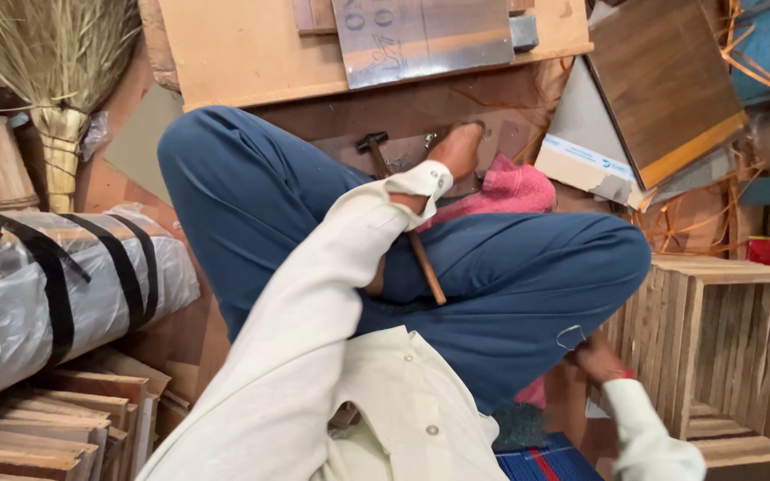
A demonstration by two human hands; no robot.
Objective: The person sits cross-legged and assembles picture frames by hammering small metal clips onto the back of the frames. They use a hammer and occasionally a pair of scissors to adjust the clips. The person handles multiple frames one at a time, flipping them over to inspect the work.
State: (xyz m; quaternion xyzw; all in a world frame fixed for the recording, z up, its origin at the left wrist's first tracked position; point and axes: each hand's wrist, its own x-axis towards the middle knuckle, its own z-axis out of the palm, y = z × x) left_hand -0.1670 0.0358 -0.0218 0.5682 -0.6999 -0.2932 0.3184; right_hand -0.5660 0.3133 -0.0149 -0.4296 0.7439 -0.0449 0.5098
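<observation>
I sit cross-legged in blue trousers and a white long-sleeved shirt. My left hand (456, 147) reaches forward over my knee to the brown floor board, fingertips down among small metal pieces (430, 139); its grip is hidden. A hammer (372, 142) with a wooden handle lies just left of that hand, and its handle runs back under my forearm onto my leg. A pink cloth (511, 189) lies right of the hand. My right hand (595, 358) is low beside my right knee, next to a slatted wooden crate (724, 338), partly hidden.
A light board (242, 53) carrying a grey metal sheet (421, 36) lies ahead. A wood-grain panel (661, 80) and a cardboard box (581, 162) are at upper right. At left are a straw broom (55, 71), a plastic-wrapped bundle (46, 285) with black straps, and stacked boards (46, 428).
</observation>
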